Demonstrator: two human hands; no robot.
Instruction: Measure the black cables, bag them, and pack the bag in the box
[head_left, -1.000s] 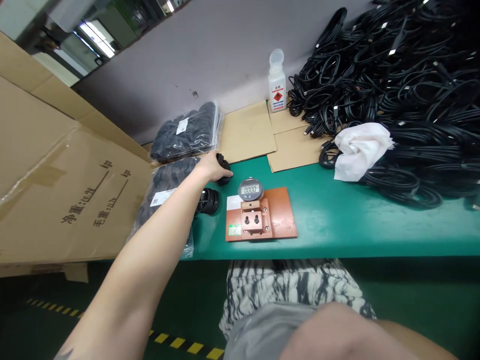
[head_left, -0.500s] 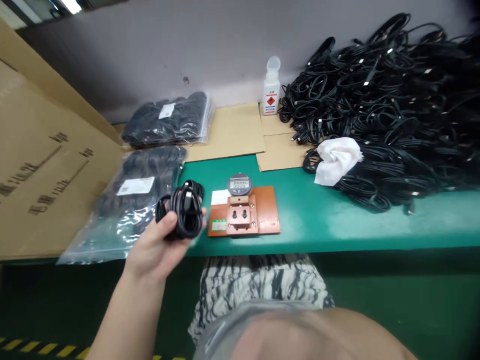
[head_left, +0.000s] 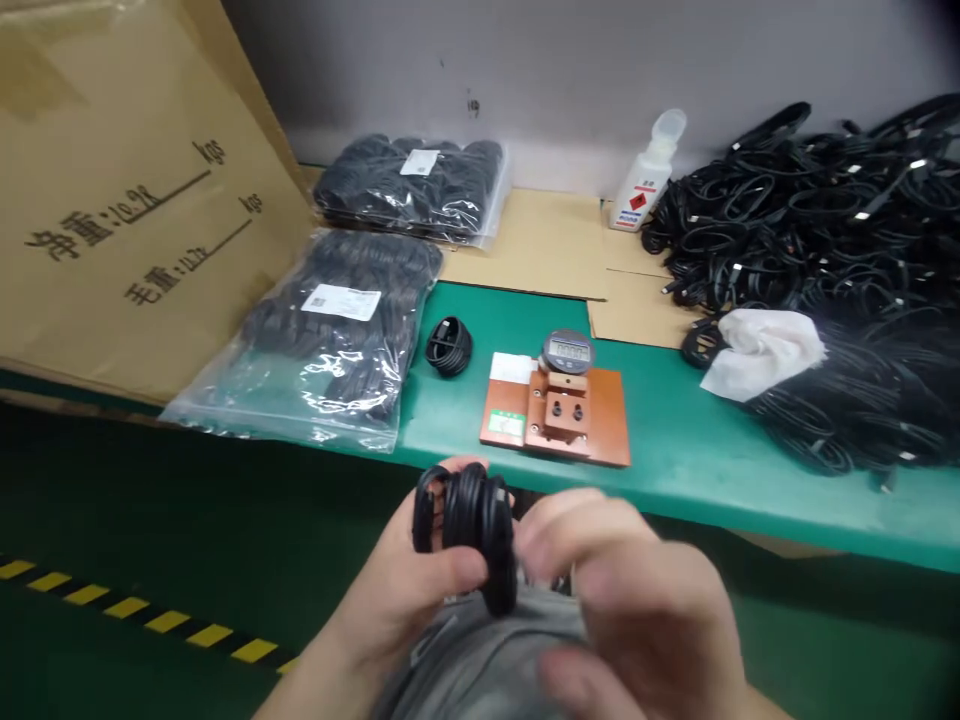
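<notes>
Your left hand (head_left: 409,580) has a bunch of coiled black cables (head_left: 469,515) wrapped in its grip, right in front of the desk (head_left: 667,420)! Your right hand (head_left: 652,600), blurred, is alongside, thumb and fingers parted; contact with the coils, you can't tell. Beyond, one loose coil (head_left: 448,347) sits between the bagged cables (head_left: 337,330) and the dial gauge (head_left: 568,352).

On the green table (head_left: 667,400) lie, from left to right, a clear bag (head_left: 330,345) of black cables, one coil of cable (head_left: 448,347), a reddish-brown plate (head_left: 609,410) with a gauge (head_left: 568,351), and a big heap of cables (head_left: 825,235). Flat cardboard sheets (head_left: 551,240) cover part of its back.
</notes>
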